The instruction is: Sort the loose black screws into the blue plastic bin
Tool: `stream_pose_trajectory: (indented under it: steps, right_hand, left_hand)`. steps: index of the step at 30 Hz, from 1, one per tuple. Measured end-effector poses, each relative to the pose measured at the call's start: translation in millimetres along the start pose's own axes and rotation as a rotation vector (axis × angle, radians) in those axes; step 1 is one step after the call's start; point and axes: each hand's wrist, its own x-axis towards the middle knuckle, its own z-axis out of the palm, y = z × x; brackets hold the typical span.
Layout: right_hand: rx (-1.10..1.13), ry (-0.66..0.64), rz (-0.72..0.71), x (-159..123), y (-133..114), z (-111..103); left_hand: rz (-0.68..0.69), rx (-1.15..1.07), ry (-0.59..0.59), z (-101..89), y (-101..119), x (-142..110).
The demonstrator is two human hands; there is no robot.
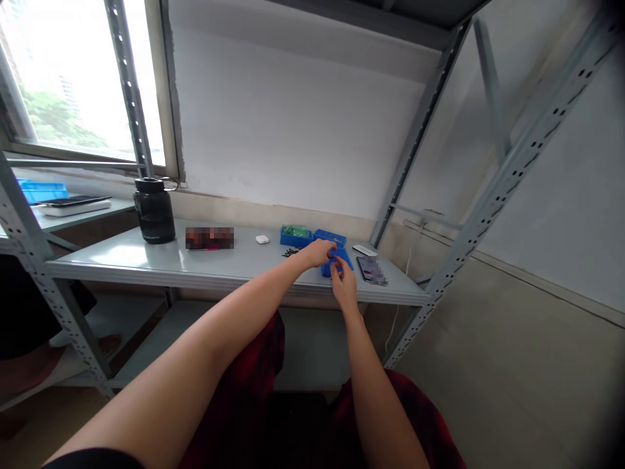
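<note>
My left hand (319, 252) reaches over a blue plastic tray (347, 258) on the shelf top, its fingers closed in a pinch. Just nearer to me, my right hand (344, 283) comes up from below with thumb and fingertips drawn together at the same tray. The fingertips of both hands almost meet; anything between them is too small to make out. Beside my left wrist lies a small heap of dark pieces (291, 252). Behind are a blue bin (296, 240) with a green plastic bag (295, 230) in it and another blue bin (330, 238) holding small parts.
A phone (365, 268) and a white flat item (364, 251) lie to the right. Leftward are a white earphone case (262, 240), a blurred reddish item (209, 238) and a black bottle (154, 212). Metal rack posts (424, 124) flank the shelf. Someone's leg shows at far left.
</note>
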Motion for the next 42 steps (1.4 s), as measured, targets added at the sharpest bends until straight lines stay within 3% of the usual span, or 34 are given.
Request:
stream_pose_trajectory:
  steps: [6,15,20,31,42]
  right_hand:
    - [0.024,-0.077,-0.022,-7.4,-1.4,6.9]
    - [0.048,-0.031,-0.001,-4.3,8.1,5.2]
    - [0.072,-0.004,0.03,-5.2,6.9,3.5]
    - [0.076,0.002,0.048,-6.4,3.3,3.5]
    - [0.02,-0.025,0.032,-5.5,13.3,4.8]
  left_hand:
    - [0.066,0.084,-0.102,-0.5,-2.6,-7.1]
    - [0.106,0.119,-0.057,-4.9,2.0,-9.6]
    - [0.078,0.161,-0.091,-4.1,-2.0,-10.1]
    - [0.017,0.159,-0.119,-2.4,-15.1,-7.5]
    - [0.042,0.117,-0.076,-8.6,-13.6,-13.0]
